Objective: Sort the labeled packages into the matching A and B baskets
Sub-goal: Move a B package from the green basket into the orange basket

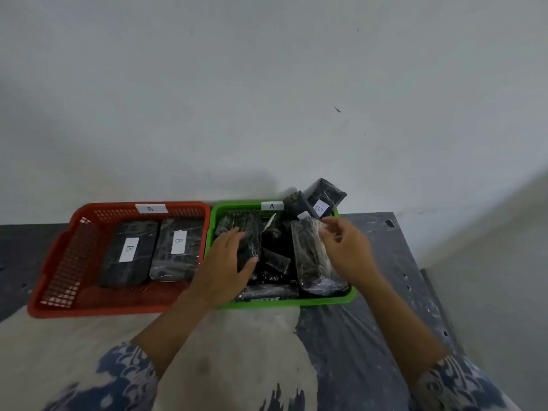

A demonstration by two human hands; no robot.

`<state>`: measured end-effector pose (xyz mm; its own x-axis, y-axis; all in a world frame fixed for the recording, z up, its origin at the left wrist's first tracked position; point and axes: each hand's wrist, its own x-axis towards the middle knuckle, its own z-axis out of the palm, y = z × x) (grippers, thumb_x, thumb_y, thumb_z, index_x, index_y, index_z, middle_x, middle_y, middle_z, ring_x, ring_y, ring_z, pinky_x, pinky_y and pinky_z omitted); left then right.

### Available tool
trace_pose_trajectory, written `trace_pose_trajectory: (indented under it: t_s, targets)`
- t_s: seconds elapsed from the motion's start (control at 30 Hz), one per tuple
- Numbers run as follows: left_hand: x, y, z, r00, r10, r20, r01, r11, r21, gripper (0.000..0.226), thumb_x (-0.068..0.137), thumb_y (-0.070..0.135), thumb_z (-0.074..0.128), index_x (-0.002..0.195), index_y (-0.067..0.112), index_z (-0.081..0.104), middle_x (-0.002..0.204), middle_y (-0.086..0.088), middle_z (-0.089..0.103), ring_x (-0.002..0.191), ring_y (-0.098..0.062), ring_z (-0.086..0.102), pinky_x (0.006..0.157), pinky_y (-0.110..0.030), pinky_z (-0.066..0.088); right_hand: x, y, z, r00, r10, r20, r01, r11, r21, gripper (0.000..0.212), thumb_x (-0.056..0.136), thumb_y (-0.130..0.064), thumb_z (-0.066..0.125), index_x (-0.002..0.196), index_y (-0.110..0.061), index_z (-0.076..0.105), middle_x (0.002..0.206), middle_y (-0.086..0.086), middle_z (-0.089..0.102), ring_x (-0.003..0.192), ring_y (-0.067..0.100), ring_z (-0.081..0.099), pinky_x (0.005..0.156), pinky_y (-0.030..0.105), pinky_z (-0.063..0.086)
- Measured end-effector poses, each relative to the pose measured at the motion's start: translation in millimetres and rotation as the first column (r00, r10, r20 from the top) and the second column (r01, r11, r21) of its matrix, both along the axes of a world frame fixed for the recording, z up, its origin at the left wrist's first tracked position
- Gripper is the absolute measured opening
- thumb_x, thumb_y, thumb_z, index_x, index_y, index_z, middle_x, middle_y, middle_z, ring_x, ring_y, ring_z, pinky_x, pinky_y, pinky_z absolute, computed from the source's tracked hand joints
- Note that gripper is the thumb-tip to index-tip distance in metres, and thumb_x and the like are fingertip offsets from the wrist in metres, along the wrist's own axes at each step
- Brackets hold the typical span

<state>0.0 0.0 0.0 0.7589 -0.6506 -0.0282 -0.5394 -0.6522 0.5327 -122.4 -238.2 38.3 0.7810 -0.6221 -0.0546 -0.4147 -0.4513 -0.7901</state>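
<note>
A red basket labelled B holds two black wrapped packages, each with a white B label facing up. Beside it on the right, a green basket labelled A is piled with several black packages. My left hand grips a black package at the left side of the green basket. My right hand pinches the plastic wrap of a long package on its right side. A package with a B label leans at the green basket's far right corner.
Both baskets stand against a white wall on a paint-stained table. The table's right edge drops off close to the green basket. Patterned blue-and-white sleeves cover both my forearms near the bottom of the view.
</note>
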Motion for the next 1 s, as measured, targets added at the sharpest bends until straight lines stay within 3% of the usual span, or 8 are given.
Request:
trace_pose_trajectory:
  t_s: [0.1,0.2,0.37,0.6,0.7,0.8,0.9,1.0]
  targets:
    - [4,-18,-8,0.999,-0.009,-0.040,0.011,0.998,0.054,0.073,0.098,0.055,0.049,0.158,0.021,0.023,0.167,0.002,0.018,0.154,-0.019,0.014,0.123,-0.043,0.021,21,-31,-13,0.993,-0.120,-0.013,0.121,0.992,0.036,0.034,0.099,-0.032,0.059,0.131,-0.019,0.058,0.110,-0.010,0.064,0.101,0.014,0.062,0.071,0.020,0.043]
    - [9,-30,-14,0.995,-0.007,-0.095,0.013,0.998,0.068,0.076,0.098,0.058,0.046,0.159,0.024,0.017,0.168,0.005,0.013,0.155,-0.017,0.009,0.125,-0.042,0.017,42,-57,-31,0.970,-0.237,-0.054,0.242,0.963,0.114,0.056,0.097,-0.036,0.061,0.145,-0.013,0.043,0.139,0.006,0.053,0.121,0.022,0.053,0.093,0.032,0.045]
    - [19,-41,-14,0.994,0.011,-0.111,-0.004,0.998,0.058,0.070,0.099,0.059,0.042,0.158,0.024,0.023,0.166,0.004,0.021,0.153,-0.017,0.015,0.123,-0.042,0.021,70,-90,-58,0.949,-0.308,-0.070,0.313,0.893,0.324,0.078,0.090,-0.048,0.069,0.150,-0.015,0.032,0.148,0.003,0.045,0.133,0.024,0.047,0.101,0.036,0.040]
    - [50,-93,-4,0.979,-0.074,-0.189,0.074,0.997,-0.002,0.061,0.098,0.057,0.047,0.150,0.026,0.037,0.150,0.002,0.045,0.140,-0.017,0.039,0.112,-0.035,0.035,86,-105,-77,0.984,-0.167,0.066,0.124,0.897,0.424,0.029,0.094,-0.043,0.067,0.116,-0.025,0.060,0.109,-0.009,0.067,0.108,0.014,0.064,0.081,0.023,0.048]
    - [62,-122,-2,0.961,-0.103,-0.258,0.096,0.994,-0.043,0.064,0.098,0.047,0.054,0.153,0.020,0.035,0.153,-0.002,0.045,0.141,-0.022,0.041,0.113,-0.040,0.038,81,-107,-72,0.991,-0.066,0.115,0.013,0.911,0.411,0.028,0.096,-0.039,0.064,0.119,-0.023,0.063,0.113,-0.005,0.071,0.105,0.009,0.067,0.088,0.027,0.051]
    - [66,-141,-5,0.940,-0.116,-0.320,0.109,0.993,-0.039,0.067,0.100,0.038,0.056,0.156,0.015,0.029,0.157,-0.007,0.041,0.143,-0.026,0.038,0.115,-0.043,0.037,74,-110,-60,0.988,0.025,0.150,-0.075,0.940,0.334,0.023,0.097,-0.034,0.064,0.117,-0.023,0.065,0.102,-0.011,0.074,0.093,-0.004,0.069,0.075,0.011,0.050]
    - [58,-146,-10,0.945,-0.096,-0.312,0.062,0.991,-0.116,0.053,0.101,0.025,0.054,0.152,0.017,0.038,0.148,-0.008,0.050,0.136,-0.026,0.047,0.110,-0.039,0.041,65,-113,-52,0.983,0.105,0.152,-0.145,0.948,0.283,0.020,0.096,-0.027,0.066,0.116,-0.025,0.067,0.102,-0.012,0.075,0.091,-0.007,0.068,0.074,0.005,0.047]
    - [42,-143,-8,0.955,-0.076,-0.287,0.001,0.968,-0.252,0.040,0.103,0.021,0.049,0.144,0.021,0.050,0.139,-0.003,0.059,0.126,-0.020,0.055,0.102,-0.031,0.044,58,-112,-46,0.971,0.140,0.195,-0.194,0.936,0.294,0.023,0.095,-0.024,0.066,0.118,-0.023,0.066,0.107,-0.010,0.075,0.102,0.000,0.068,0.083,0.010,0.049]
